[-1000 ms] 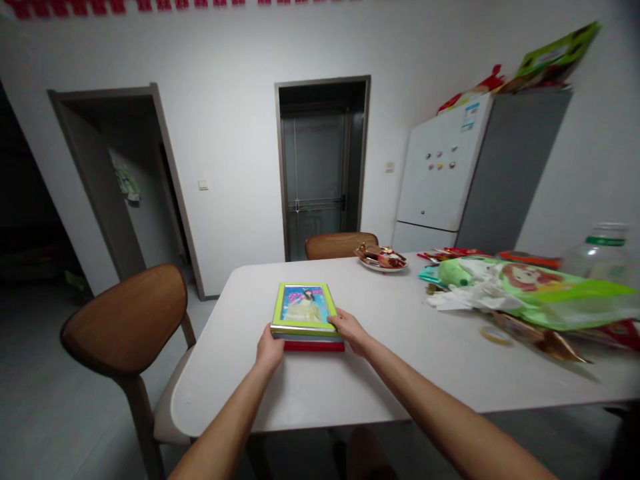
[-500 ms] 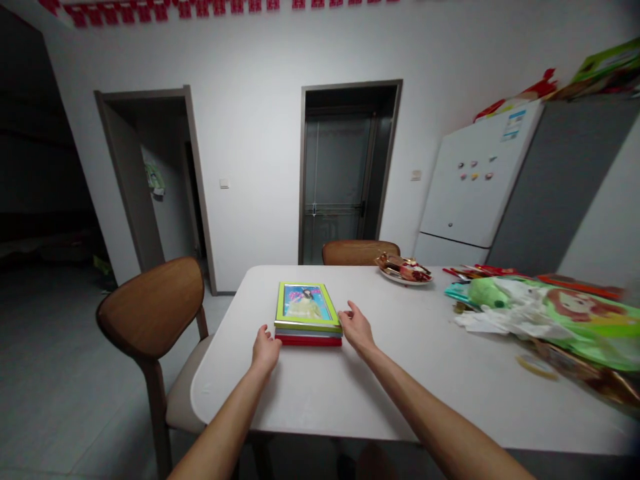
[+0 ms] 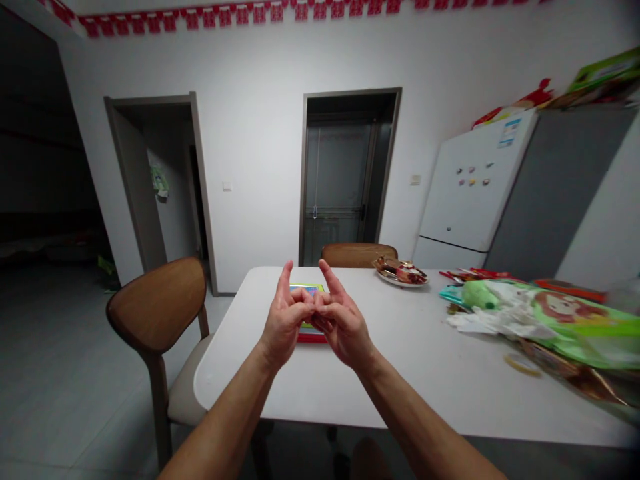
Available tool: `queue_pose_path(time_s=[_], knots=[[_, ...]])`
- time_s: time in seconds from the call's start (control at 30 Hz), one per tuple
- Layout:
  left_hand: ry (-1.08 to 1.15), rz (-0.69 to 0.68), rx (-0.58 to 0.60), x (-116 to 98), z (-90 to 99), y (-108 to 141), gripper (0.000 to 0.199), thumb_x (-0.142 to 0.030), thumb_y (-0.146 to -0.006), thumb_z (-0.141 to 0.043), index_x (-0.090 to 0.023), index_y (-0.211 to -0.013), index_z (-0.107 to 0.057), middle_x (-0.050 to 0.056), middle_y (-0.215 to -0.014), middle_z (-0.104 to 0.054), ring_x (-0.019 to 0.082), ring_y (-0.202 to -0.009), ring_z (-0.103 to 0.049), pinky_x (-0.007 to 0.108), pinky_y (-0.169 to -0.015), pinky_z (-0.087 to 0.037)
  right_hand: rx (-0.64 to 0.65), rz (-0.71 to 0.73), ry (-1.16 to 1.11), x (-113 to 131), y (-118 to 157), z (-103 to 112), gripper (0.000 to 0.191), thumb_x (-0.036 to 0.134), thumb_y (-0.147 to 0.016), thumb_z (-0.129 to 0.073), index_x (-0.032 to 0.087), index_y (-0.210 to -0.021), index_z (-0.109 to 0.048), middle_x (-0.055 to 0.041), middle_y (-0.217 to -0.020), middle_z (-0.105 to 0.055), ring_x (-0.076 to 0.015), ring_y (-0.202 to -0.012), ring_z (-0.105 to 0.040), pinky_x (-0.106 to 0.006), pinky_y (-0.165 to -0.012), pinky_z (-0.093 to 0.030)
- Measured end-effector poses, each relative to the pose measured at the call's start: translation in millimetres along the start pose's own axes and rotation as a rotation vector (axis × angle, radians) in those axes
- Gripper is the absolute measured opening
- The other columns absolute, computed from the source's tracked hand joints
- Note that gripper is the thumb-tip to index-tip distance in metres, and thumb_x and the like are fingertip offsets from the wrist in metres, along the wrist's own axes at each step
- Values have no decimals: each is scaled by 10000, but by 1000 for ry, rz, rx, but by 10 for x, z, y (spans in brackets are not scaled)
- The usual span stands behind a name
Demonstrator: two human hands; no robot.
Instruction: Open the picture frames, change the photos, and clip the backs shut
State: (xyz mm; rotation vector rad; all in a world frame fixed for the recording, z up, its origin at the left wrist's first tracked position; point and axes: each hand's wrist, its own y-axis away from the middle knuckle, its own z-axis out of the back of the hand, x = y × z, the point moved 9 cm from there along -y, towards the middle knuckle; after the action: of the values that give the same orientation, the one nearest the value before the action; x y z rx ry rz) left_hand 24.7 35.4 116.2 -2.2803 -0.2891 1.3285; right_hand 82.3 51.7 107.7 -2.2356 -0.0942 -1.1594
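My left hand [image 3: 283,325] and my right hand [image 3: 346,327] are raised in front of the stack of frames, with their fingertips meeting in the middle. Both index fingers point up and stand apart from the bent fingers and thumbs. Neither hand holds anything. Behind them, on the white table [image 3: 410,360], lies the stack, partly hidden: a green-edged picture frame [image 3: 319,289] on top and a red layer [image 3: 312,339] at the bottom.
A plate [image 3: 401,273] with wrapped items stands at the table's far edge. Green packaging [image 3: 570,327], white tissue [image 3: 495,319] and a tape roll [image 3: 522,365] lie on the right. Brown chairs stand left [image 3: 159,303] and behind [image 3: 359,255]. A fridge [image 3: 475,180] is back right.
Both hands have left the sides of the stack, risen and come together in front of it. The index fingers now point up. The stack has stayed on the table. The view has shifted slightly.
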Motion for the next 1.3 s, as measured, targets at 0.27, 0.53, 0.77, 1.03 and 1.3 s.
queue_pose_path(time_s=[0.27, 0.53, 0.77, 1.03, 1.3], knots=[[64, 132, -201, 352, 441, 4, 676, -188, -586, -625, -217, -1183, -309, -98, -539, -492, 70, -480, -452, 194, -518, -349, -124, -120, -109, -421, -56, 241, 492, 204, -639, -513, 222, -1126, -448, 102, -429, -360, -54, -379, -273, -181, -397, -226], [102, 454, -210, 753, 698, 53, 598, -681, -730, -230, -181, -421, -337, -46, -289, -329, 48, -270, -264, 182, -348, -193, -218, -423, -94, -969, -107, 442, 573, 656, -666, -383, 166, -382, -303, 66, -325, -314, -31, -278, -216, -173, -324, -136], [73, 557, -216, 880, 773, 137, 651, -729, -698, -155, -179, -389, -317, -42, -276, -316, 34, -250, -221, 169, -327, -125, -106, -413, 252, -1049, -146, 459, 561, 680, -683, -291, 198, -397, -278, 75, -316, -232, -50, -292, -206, -195, -330, -161], [-62, 620, -423, 1361, 1212, 436, 386, -495, -718, -524, -143, -565, -482, -18, -423, -506, 54, -337, -439, 153, -372, -308, 18, 10, 1670, -995, -387, 871, 253, 176, -623, -553, 156, -872, -585, -108, -898, -559, -236, -866, -463, -360, -726, -340], [-230, 294, -478, 1157, 1149, 453, 124, -331, -764, -505, -224, -792, -560, -16, -781, -646, 165, -801, -590, 261, -661, -477, 165, -9, 1640, -932, 104, 559, 280, 304, -569, -633, 201, -828, -597, -52, -854, -570, -221, -840, -473, -350, -722, -375]])
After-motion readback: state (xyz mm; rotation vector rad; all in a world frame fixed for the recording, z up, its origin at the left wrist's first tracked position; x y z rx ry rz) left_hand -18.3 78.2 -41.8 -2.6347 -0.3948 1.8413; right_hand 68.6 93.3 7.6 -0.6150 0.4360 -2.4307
